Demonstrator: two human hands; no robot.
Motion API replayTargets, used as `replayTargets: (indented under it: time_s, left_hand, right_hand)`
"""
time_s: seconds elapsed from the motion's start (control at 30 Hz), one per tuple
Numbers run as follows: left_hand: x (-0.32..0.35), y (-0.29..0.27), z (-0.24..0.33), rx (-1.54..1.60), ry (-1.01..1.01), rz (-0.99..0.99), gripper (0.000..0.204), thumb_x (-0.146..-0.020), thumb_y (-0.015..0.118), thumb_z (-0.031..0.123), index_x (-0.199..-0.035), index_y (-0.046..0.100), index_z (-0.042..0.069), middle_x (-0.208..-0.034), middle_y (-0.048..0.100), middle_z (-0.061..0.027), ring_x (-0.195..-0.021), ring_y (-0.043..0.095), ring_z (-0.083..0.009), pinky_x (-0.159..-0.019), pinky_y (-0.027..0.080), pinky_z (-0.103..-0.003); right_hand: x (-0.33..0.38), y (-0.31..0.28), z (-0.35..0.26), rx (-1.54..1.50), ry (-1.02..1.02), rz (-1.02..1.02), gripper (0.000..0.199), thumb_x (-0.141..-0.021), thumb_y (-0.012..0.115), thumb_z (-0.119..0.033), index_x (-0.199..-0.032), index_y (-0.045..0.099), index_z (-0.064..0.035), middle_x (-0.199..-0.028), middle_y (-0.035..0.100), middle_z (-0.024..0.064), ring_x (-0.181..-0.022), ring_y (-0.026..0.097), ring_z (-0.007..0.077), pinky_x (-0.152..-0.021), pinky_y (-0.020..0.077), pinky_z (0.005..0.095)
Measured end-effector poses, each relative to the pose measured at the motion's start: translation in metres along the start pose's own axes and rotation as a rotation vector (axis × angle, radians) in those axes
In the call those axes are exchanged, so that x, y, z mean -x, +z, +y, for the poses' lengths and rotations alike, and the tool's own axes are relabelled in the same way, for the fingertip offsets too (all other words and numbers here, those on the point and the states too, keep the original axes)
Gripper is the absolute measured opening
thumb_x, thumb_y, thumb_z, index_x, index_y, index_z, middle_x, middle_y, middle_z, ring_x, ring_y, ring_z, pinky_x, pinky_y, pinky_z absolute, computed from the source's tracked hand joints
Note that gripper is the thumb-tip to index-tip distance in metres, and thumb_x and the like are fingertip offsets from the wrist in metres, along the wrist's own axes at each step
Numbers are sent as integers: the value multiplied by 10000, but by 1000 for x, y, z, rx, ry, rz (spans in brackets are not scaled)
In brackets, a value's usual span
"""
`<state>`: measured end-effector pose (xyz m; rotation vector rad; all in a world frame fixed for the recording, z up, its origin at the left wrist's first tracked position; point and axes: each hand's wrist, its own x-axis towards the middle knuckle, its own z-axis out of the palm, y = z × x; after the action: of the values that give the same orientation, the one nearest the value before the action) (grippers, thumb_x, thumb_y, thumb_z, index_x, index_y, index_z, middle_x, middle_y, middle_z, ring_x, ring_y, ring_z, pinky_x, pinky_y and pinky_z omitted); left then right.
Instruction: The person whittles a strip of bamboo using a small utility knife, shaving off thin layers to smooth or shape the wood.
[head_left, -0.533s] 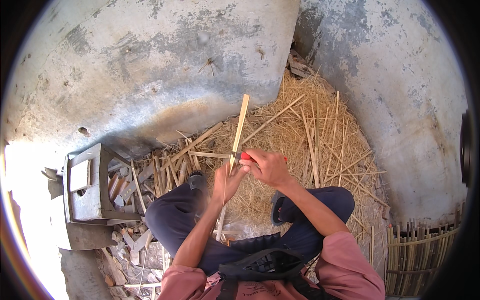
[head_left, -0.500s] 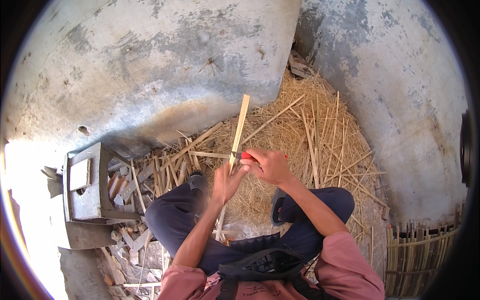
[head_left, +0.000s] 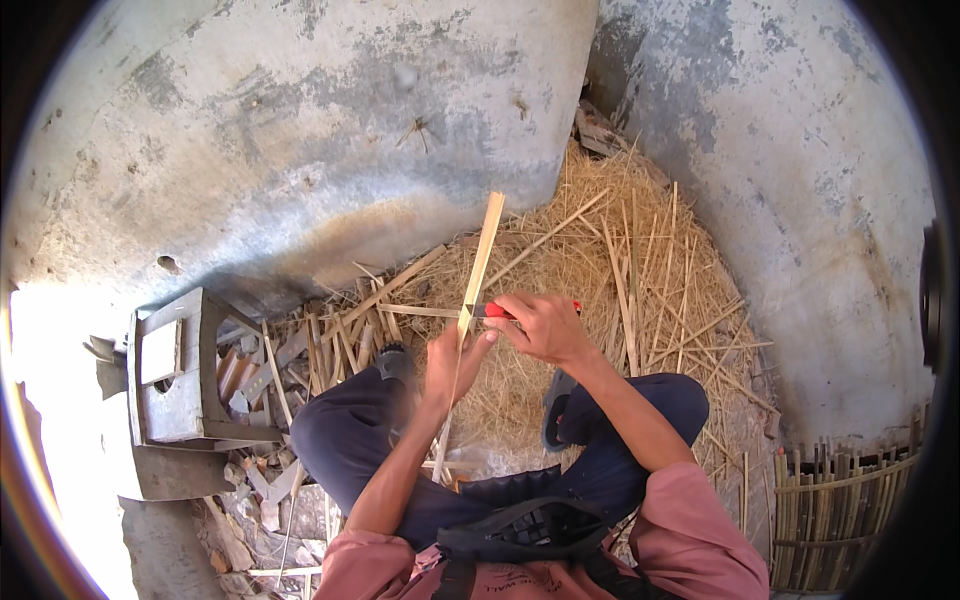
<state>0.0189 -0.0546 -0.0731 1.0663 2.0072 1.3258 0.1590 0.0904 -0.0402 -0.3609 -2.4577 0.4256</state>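
Observation:
My left hand (head_left: 449, 362) is closed round the lower part of a pale split-bamboo strip (head_left: 483, 255), which stands up and leans slightly right. A knife (head_left: 495, 311) with a red handle is gripped in my right hand (head_left: 545, 328). Its short dark blade lies against the strip just above my left fingers. The red end of the handle shows beyond my right knuckles. A thin sliver (head_left: 459, 372) hangs down across my left hand from the strip near the blade. My hands are close together, the left thumb pointing toward the knife.
Straw-like shavings (head_left: 600, 260) and loose strips cover the floor ahead and right. An overturned wooden stool (head_left: 175, 370) lies at left beside broken wood pieces (head_left: 245, 500). A slatted bamboo panel (head_left: 840, 520) stands at lower right. A worn wall (head_left: 330, 120) rises in front.
My right hand and the knife have shifted slightly to the right. The bamboo strip has moved only a little, and my left hand keeps its hold on it.

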Motion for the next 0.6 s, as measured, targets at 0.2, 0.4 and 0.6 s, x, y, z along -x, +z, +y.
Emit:
replayTargets:
  time_s: [0.2,0.4,0.6]
  left_hand:
    - [6,5,-6,-22,-28,-39,531,-972,810,400,-792,518,-6,-650,405,-34,-654,383,-136,-568,391,-368]
    - [9,8,-7,-83,-4,-89,548,-974,808,419,-766,497,18,-637,446,-51,-646,429,-149,-574,423,-379]
    - [11,12,-2,-69,-27,-150,552,-989,792,436,-768,501,22,-628,462,-60,-636,449,-146,-569,430,-391]
  right_hand:
    - [-2,-10,9,39,109,69,269,-1031,711,-354,-1056,736,-86,-832,758,90,-642,731,260,-538,538,377]
    - [-20,-40,28,79,111,210,332,-1038,703,-394,-1089,752,-69,-861,779,85,-642,723,247,-565,542,367]
    - [-16,-54,41,132,181,220,342,-1027,717,-395,-1094,767,-64,-902,798,85,-646,727,245,-580,546,366]
